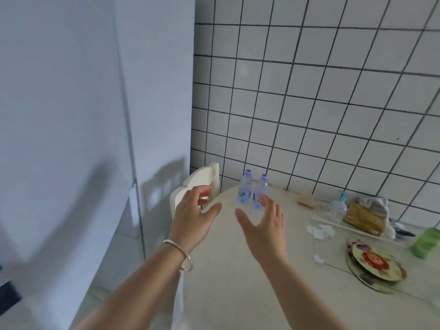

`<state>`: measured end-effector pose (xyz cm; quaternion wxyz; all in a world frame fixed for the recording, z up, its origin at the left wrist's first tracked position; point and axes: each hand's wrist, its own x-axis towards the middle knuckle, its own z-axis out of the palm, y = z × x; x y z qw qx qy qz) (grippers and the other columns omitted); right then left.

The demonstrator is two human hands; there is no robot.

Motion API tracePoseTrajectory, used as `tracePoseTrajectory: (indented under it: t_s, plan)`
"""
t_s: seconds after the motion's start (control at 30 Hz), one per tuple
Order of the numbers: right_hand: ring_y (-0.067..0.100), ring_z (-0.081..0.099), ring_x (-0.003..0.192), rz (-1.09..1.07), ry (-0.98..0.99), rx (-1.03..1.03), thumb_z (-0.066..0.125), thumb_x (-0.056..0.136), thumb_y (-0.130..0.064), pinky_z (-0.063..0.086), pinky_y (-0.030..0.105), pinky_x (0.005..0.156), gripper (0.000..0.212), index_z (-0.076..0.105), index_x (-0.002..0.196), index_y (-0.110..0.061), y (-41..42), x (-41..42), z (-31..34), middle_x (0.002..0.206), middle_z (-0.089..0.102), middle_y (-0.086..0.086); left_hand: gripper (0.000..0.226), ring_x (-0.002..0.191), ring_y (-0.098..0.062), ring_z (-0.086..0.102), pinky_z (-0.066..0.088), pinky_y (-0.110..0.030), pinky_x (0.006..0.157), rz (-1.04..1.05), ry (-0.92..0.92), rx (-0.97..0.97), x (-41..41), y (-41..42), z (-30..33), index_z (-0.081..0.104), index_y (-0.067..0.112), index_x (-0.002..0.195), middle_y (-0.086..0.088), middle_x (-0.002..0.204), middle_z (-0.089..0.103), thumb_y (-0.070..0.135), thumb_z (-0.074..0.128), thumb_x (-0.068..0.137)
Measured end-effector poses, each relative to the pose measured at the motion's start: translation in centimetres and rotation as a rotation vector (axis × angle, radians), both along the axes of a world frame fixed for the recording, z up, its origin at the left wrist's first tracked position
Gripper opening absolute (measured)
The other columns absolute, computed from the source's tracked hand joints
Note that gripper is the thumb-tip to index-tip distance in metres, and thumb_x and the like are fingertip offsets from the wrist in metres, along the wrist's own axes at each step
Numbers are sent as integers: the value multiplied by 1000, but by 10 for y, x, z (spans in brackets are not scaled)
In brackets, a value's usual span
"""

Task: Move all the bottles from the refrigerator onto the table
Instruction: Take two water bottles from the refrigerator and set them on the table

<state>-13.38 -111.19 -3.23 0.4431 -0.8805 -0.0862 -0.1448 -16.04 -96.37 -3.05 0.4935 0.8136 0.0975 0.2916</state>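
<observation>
Two small clear water bottles with pale purple caps stand upright side by side at the far edge of the round beige table (228, 270), near the tiled wall: the left bottle (245, 188) and the right bottle (259, 190). My right hand (264, 225) hovers just in front of the right bottle, fingers spread and relaxed, holding nothing. My left hand (192, 215), with a silver bangle on the wrist, is also empty, fingers loosely spread above the table's left edge. The white refrigerator (71, 115) fills the left side, its doors closed.
A white chair back (197, 184) stands between the refrigerator and the table. On the table's right lie a clear glass sheet (357, 244), round patterned coasters (373, 260), a green sponge (426, 241), a brush (307, 201) and a heap of cloths and packets (366, 213).
</observation>
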Motion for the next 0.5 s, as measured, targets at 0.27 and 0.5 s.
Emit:
tracePoseTrajectory:
  t_s: [0.27,0.5]
  plan:
    - [14,44,121,18,-43,41,61,82,-42,36,31,98,51,42,128,-26,50,-129,9,127,48,-8,35,95,2,59,47,-14,81,-112,-35,-22,-135,36,7,56,23,116,11,111,60,22,68,83]
    - [11,49,111,52,-42,117,61,83,-37,36,25,87,40,47,119,-25,115,-239,10,111,50,-12,21,90,10,59,46,-5,75,-153,-100,-39,-247,98,11,62,30,103,17,103,63,19,63,85]
